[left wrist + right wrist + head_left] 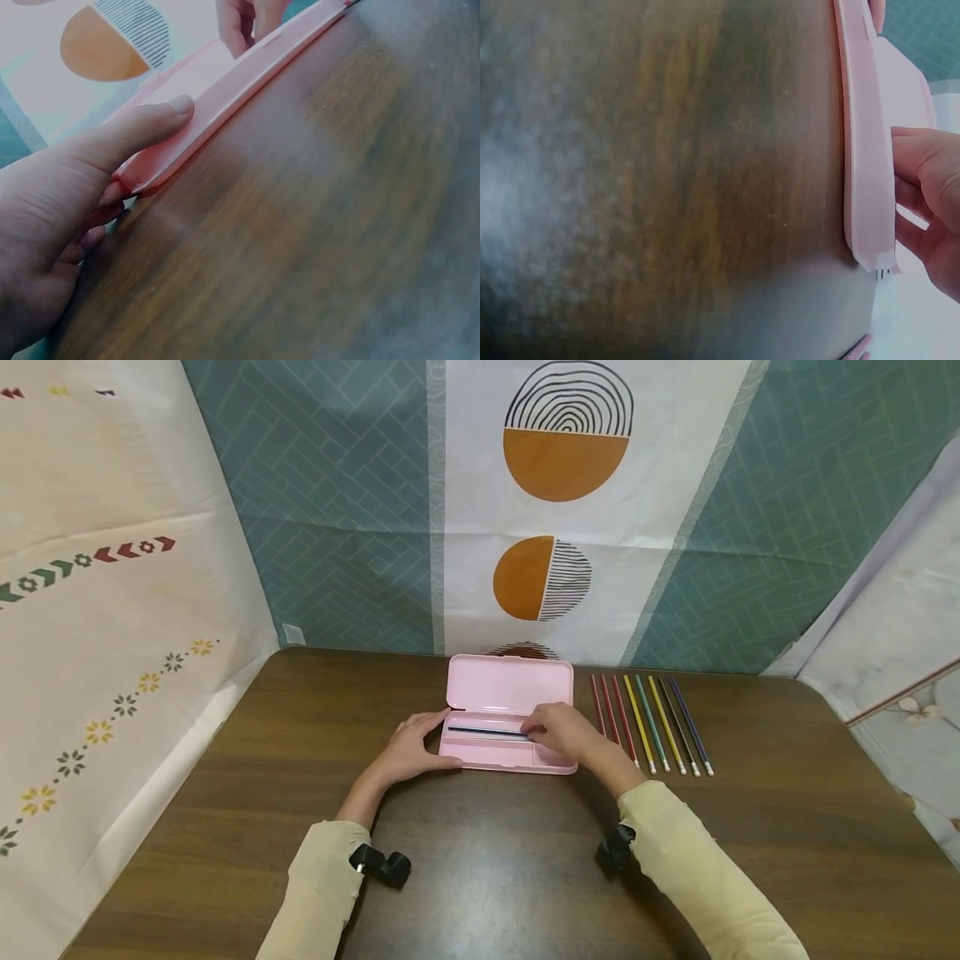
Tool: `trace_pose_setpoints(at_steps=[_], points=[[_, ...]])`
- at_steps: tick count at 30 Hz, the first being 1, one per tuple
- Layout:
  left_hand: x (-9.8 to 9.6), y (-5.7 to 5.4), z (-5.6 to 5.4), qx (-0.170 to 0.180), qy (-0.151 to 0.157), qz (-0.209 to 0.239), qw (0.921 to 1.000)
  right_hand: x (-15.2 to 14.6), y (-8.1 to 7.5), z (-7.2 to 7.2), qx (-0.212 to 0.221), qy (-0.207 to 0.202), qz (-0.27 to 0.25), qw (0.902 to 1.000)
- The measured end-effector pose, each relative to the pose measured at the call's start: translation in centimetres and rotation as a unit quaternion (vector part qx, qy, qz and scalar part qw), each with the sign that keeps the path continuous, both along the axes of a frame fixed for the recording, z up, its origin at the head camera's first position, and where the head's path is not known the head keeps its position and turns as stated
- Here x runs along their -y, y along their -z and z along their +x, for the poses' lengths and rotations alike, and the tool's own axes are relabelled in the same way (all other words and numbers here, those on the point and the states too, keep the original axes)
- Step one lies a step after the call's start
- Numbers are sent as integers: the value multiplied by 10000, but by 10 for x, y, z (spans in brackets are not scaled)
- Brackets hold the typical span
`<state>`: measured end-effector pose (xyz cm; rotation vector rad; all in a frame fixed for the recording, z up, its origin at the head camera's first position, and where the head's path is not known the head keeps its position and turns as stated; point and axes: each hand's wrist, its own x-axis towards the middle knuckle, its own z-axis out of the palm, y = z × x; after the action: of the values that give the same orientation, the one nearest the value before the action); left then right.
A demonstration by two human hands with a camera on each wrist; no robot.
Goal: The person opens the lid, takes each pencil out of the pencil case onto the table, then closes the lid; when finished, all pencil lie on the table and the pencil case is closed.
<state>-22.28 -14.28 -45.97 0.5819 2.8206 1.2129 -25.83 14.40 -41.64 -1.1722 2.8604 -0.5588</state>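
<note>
A pink pencil case point(480, 755) lies on the table with its lid point(510, 683) raised at the back. My left hand point(411, 748) grips the case's left end, the thumb along the front wall and the fingers round the far corner. In the left wrist view the thumb presses the pink wall point(225, 112). Inside the back compartment lies a dark blue pencil point(483, 732). Over its right end, my right hand point(562, 729) reaches into the case with curled fingers pinching the pencil; the fingertips are hidden behind the wall in the right wrist view.
Right of the case, several pencils lie side by side: red ones point(624, 720), yellow point(640, 724), green point(653, 724), black point(679, 727) and blue point(692, 727). Patterned cloths point(345, 527) hang behind the brown table point(480, 877).
</note>
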Motion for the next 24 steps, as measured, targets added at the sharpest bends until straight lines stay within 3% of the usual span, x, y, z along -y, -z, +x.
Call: trace_pose_setpoints(at_steps=[7,16,24], points=[[-1,0,0,-18,5,19,10000,2,1,2,-58,179,80,9998],[0,1,1,54,-14,-7,10000,7,-3,4,284,362,551,9974],[-1,1,1,100,-80,49,9999,6,-6,6,252,344,61,9991]])
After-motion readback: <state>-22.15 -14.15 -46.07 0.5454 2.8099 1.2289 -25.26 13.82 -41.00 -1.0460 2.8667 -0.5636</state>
